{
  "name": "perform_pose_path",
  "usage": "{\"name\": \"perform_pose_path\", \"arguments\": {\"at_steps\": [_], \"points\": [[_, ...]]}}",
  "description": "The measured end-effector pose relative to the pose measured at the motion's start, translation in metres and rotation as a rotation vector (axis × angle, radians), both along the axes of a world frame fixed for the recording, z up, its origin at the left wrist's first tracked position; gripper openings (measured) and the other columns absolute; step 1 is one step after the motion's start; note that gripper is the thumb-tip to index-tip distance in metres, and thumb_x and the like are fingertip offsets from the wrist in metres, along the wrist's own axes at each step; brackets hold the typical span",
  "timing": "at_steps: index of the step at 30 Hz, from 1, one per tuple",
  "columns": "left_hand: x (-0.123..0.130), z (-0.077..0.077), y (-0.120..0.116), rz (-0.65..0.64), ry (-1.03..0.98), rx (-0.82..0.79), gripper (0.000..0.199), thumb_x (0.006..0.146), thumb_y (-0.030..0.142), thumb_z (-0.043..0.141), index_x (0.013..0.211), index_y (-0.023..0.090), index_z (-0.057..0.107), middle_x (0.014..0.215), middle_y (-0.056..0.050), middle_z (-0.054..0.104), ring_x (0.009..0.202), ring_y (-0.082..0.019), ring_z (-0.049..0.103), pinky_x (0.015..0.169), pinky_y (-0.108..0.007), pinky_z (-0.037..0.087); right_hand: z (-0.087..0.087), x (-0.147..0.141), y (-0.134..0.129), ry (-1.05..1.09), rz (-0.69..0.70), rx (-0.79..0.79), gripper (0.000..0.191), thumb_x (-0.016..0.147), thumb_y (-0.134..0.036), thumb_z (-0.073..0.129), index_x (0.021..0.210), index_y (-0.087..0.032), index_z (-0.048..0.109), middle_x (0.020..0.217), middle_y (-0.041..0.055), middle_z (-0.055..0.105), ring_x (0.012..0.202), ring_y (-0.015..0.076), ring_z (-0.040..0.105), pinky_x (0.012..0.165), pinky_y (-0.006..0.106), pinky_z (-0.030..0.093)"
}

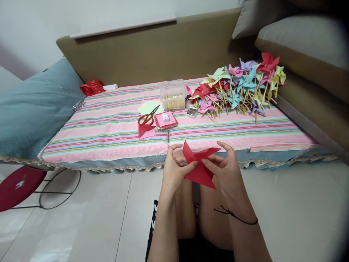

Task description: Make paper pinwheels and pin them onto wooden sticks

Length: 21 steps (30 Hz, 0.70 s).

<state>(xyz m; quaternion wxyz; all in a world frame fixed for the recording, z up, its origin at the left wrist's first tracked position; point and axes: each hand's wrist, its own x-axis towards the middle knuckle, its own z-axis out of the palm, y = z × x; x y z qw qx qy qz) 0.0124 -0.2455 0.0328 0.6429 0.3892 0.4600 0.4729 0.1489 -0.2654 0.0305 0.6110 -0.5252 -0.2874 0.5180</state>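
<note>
Between both hands, above my lap, is a red paper pinwheel blank with cut, pointed corners. My left hand pinches its left side between thumb and fingers. On the right side, my right hand pinches it too, with the thumb on the face and the index finger raised. Tiny holes show near two of the tips. Beyond the hands, orange-handled scissors lie on the striped cover, close to a stack of colored paper squares and a red folded paper piece.
Many finished paper pinwheels on sticks lie in a heap at the right. A clear plastic box of sticks and a small clear case stand mid-sofa. A red plastic bag lies back left; a red stool is on the floor.
</note>
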Motion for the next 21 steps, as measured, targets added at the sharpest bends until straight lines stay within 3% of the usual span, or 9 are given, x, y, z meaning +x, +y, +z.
{"name": "perform_pose_path", "arguments": {"at_steps": [15, 21], "points": [[0.0020, 0.0008, -0.0013, -0.022, 0.012, 0.002, 0.065, 0.060, 0.027, 0.084, 0.108, 0.024, 0.040, 0.069, 0.001, 0.073, 0.057, -0.015, 0.065, 0.058, -0.024, 0.049, -0.0028, 0.0024, -0.0022, 0.034, 0.011, 0.001, 0.082, 0.056, -0.031, 0.086, 0.123, -0.026, 0.039, 0.066, -0.0046, 0.069, 0.066, 0.0176, 0.063, 0.066, 0.033, 0.051], [0.0011, -0.0006, -0.0016, 0.033, 0.001, -0.010, 0.066, 0.059, 0.029, 0.085, 0.107, 0.024, 0.041, 0.066, 0.001, 0.072, 0.055, -0.014, 0.065, 0.058, -0.023, 0.049, -0.0026, 0.0006, -0.0025, 0.055, 0.081, 0.001, 0.082, 0.057, -0.033, 0.086, 0.123, -0.027, 0.038, 0.070, -0.0032, 0.070, 0.070, 0.0190, 0.065, 0.069, 0.034, 0.052]]}}
